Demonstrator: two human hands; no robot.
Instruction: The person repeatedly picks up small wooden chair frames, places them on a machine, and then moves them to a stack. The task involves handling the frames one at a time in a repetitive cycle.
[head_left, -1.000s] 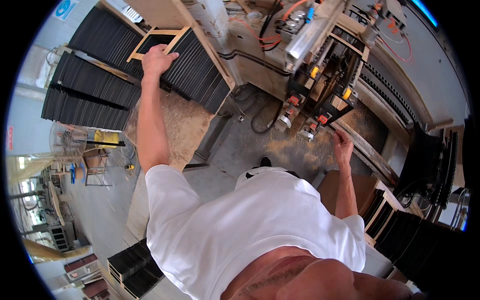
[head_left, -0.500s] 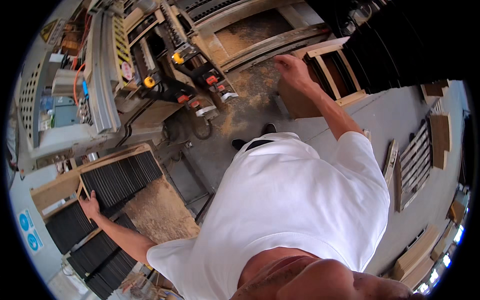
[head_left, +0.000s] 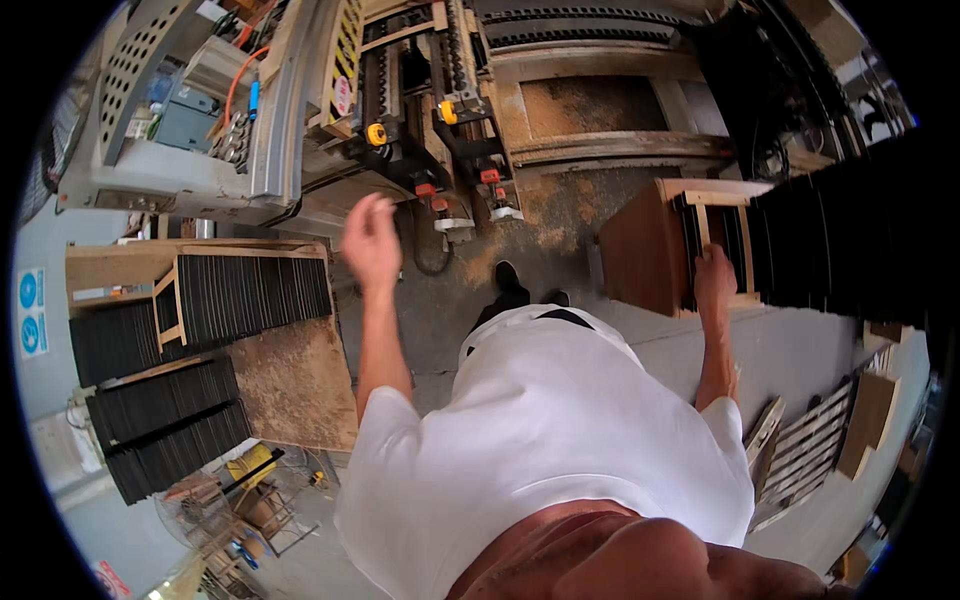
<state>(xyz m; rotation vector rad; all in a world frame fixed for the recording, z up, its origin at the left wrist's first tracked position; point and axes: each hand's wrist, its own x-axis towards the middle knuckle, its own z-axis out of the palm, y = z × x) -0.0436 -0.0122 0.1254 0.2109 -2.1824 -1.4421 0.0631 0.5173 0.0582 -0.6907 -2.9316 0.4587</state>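
Observation:
My right hand (head_left: 714, 275) is closed on the middle bar of a pale wooden frame (head_left: 744, 250), its fingertips partly hidden. The frame lies on top of a stack beside a brown box-like stand (head_left: 640, 245). My left hand (head_left: 370, 243) is raised in front of the machine, slightly blurred, its fingers loosely bent and nothing visible in them. Farther left, a pale wooden frame (head_left: 170, 308) leans against a row of upright dark panels (head_left: 250, 298) on a wooden bench (head_left: 290, 385).
Ahead stands a machine with toothed rails (head_left: 458, 60) and yellow knobs (head_left: 376, 134). Sawdust lies on the floor (head_left: 560, 215). Dark stacked panels (head_left: 830, 240) rise at the right, with a slatted pallet (head_left: 805, 450) behind. A wire-caged fan (head_left: 200, 510) stands at lower left.
My left hand has left the dark panels and swung right, in front of the machine. My right hand has come down onto the wooden frame. My body has turned toward the right.

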